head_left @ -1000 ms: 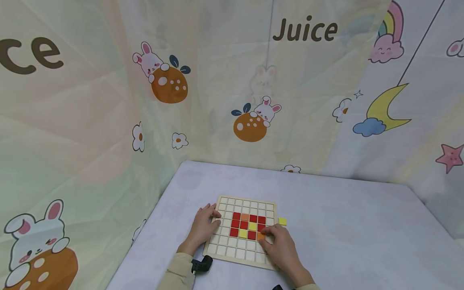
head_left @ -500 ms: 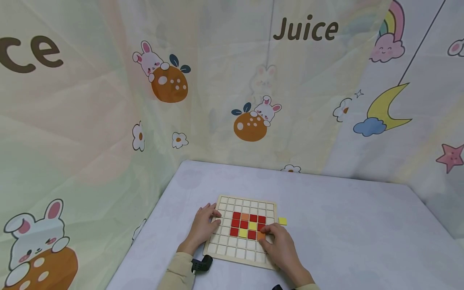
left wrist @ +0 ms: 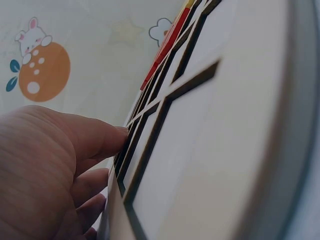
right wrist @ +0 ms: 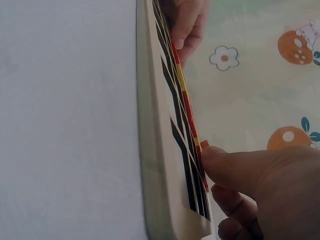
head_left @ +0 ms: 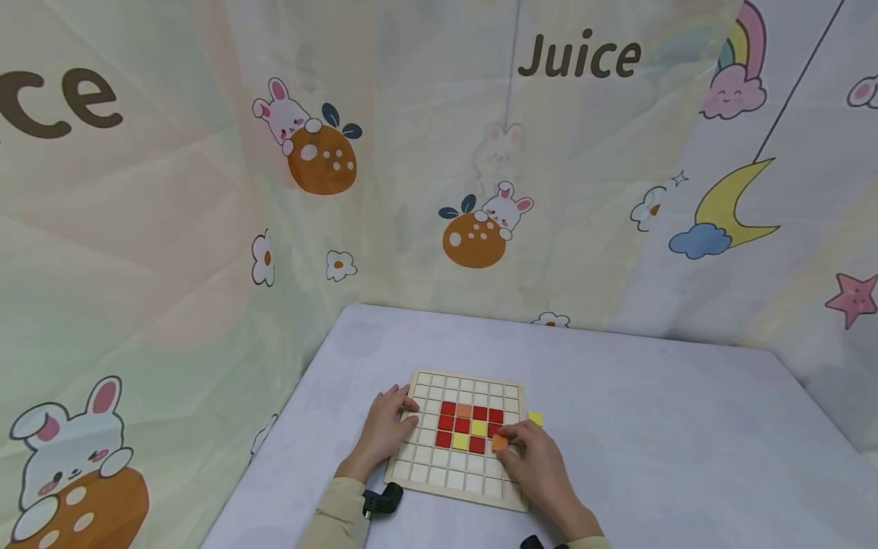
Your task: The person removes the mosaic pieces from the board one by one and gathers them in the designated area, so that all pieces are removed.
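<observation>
My right hand (head_left: 538,461) pinches a small square orange tile (head_left: 499,443) between thumb and fingers, raised over the lower right corner of a red and yellow tile pattern. That pattern lies in the cells of a pale wooden grid board (head_left: 439,492). In the right wrist view the thumb is against the edge of the orange tile (right wrist: 204,144), just off the board's face. My left hand (head_left: 384,431) rests at the board's left edge with relaxed fingers. The left wrist view shows its thumb (left wrist: 107,137) touching that edge.
A loose yellow tile (head_left: 535,418) lies on the table just right of the board. Among the placed tiles, a light orange tile (head_left: 463,411) sits in the top row. The white-covered table (head_left: 672,427) meets printed cloth walls (head_left: 398,152) at the back and left.
My right hand has shifted slightly right and lifted the orange tile from the cell at the pattern's lower right corner. The left hand and the board have stayed in place.
</observation>
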The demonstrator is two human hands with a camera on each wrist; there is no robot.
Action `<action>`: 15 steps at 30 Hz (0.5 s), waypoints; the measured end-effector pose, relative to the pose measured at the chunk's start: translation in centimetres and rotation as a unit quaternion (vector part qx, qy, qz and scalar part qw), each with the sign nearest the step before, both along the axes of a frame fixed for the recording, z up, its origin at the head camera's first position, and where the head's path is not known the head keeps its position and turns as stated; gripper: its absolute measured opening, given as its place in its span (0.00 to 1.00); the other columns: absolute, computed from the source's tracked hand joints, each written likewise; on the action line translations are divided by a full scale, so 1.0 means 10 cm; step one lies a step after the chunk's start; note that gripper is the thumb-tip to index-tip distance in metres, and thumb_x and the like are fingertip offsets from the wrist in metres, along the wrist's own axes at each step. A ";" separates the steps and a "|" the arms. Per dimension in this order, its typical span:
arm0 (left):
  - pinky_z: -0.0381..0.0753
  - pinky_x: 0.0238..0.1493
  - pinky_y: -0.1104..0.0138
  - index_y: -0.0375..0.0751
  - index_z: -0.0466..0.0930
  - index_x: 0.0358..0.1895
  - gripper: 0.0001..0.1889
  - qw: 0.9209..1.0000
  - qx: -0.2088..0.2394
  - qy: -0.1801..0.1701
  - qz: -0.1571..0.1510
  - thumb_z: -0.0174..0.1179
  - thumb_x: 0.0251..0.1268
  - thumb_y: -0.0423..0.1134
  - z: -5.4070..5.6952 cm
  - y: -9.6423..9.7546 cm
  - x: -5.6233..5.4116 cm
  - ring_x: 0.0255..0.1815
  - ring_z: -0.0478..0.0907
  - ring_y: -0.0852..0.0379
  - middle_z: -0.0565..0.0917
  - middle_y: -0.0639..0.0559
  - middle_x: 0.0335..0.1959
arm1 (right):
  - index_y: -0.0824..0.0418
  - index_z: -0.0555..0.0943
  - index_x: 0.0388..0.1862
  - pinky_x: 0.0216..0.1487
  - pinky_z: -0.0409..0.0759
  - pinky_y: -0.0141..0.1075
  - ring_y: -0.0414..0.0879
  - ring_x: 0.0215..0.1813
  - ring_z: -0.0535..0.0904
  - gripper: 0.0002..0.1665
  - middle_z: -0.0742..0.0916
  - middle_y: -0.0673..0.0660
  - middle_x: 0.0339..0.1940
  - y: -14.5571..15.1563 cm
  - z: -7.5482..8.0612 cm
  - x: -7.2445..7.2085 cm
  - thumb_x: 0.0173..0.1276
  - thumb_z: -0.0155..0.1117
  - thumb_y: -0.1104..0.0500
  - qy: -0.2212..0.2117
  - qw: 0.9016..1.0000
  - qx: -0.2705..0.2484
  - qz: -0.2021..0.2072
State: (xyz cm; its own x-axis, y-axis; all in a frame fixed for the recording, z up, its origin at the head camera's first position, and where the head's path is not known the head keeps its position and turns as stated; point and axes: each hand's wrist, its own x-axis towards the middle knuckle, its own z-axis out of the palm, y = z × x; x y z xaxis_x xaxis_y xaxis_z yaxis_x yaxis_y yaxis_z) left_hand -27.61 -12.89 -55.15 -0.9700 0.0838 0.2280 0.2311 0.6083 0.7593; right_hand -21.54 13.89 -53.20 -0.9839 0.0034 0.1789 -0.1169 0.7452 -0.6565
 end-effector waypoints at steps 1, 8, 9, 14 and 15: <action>0.46 0.76 0.45 0.44 0.80 0.36 0.06 1.000 0.000 -0.001 0.000 0.64 0.59 0.30 0.00 0.00 0.00 0.74 0.59 0.38 0.73 0.38 0.67 | 0.53 0.86 0.44 0.42 0.77 0.36 0.41 0.41 0.74 0.16 0.82 0.46 0.40 0.02 0.00 0.00 0.55 0.76 0.59 0.001 1.000 0.000 -0.004; 0.46 0.77 0.46 0.45 0.80 0.36 0.06 1.000 -0.003 -0.001 0.001 0.64 0.60 0.31 0.00 0.00 0.00 0.74 0.59 0.39 0.72 0.38 0.67 | 0.58 0.85 0.48 0.54 0.81 0.48 0.48 0.52 0.79 0.17 0.82 0.50 0.45 0.17 0.00 -0.05 0.58 0.73 0.63 0.022 0.999 -0.012 -0.021; 0.46 0.77 0.46 0.45 0.80 0.36 0.06 1.000 -0.003 0.000 0.001 0.64 0.60 0.31 0.00 0.00 0.00 0.74 0.59 0.39 0.72 0.38 0.67 | 0.59 0.85 0.48 0.56 0.80 0.50 0.50 0.53 0.79 0.17 0.82 0.51 0.46 0.19 0.00 -0.06 0.58 0.73 0.63 0.024 0.999 -0.012 -0.024; 0.45 0.77 0.46 0.45 0.80 0.36 0.05 1.000 -0.004 -0.003 0.003 0.64 0.60 0.31 -0.01 0.01 0.00 0.74 0.59 0.39 0.72 0.38 0.67 | 0.60 0.83 0.51 0.58 0.78 0.53 0.52 0.56 0.77 0.17 0.81 0.54 0.49 0.29 -0.02 -0.10 0.61 0.71 0.62 0.014 0.999 -0.010 -0.051; 0.45 0.77 0.46 0.45 0.80 0.36 0.05 1.000 -0.002 -0.003 0.003 0.64 0.60 0.31 -0.01 0.01 0.00 0.74 0.59 0.39 0.72 0.38 0.67 | 0.60 0.83 0.51 0.58 0.78 0.53 0.52 0.56 0.77 0.18 0.80 0.54 0.49 0.31 -0.03 -0.10 0.62 0.71 0.62 0.014 0.998 -0.010 -0.055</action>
State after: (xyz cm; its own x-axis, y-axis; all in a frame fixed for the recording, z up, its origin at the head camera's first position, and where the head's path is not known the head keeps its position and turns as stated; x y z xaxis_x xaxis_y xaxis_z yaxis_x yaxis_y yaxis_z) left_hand -27.64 -12.82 -55.20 -0.9720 0.0793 0.2210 0.2224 0.6131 0.7580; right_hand -22.56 16.96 -53.45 -0.9721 0.1152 0.2044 -0.0529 0.7412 -0.6692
